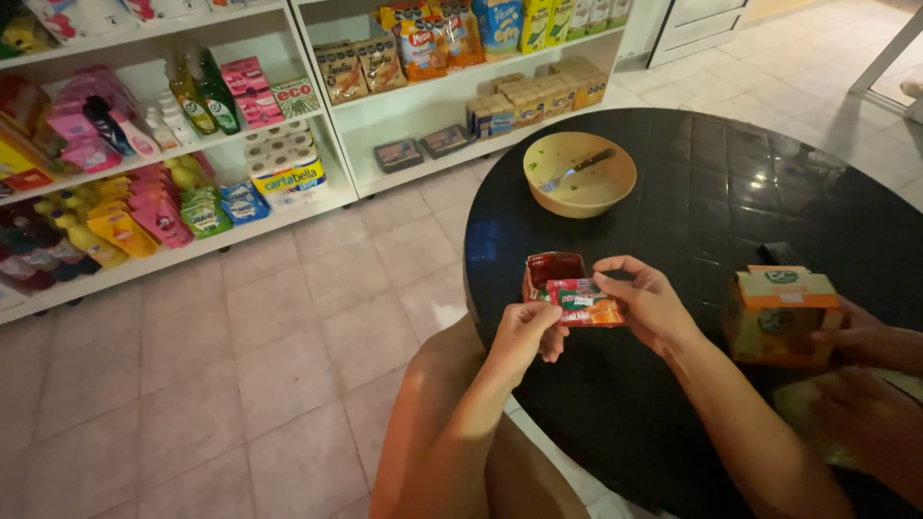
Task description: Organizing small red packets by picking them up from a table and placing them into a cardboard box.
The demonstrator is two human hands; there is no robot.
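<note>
From the head camera, looking down: near the middle of the frame the left hand (527, 332) and the right hand (646, 303) share one small sachet (577, 298), red with a green and orange printed face. The left hand pinches its lower left corner between thumb and fingertips; the right hand closes over its right end, thumb on top. Both hands are narrowed onto the packet, neither open. The top of the sachet looks torn or folded open, showing a dark red inside, though I cannot tell whether anything is left in it. It is held just above the near left edge of the round black surface (692, 192), not resting on it.

Further up the frame, well apart from the hands, a tan bowl (579, 175) stands on the surface with a fork (575, 171) lying in it. At the right edge, another person's hands steady an orange and green carton (779, 312).

To my eye the handling would go best with the open mouth kept upward and level, the grip staying at the corners so the belly is not squeezed, and the packet kept over the surface, not the bare knee below.

The upper left holds white shop shelves (317, 144) of bottles, pouches and boxes over a pale tiled floor (288, 346).
</note>
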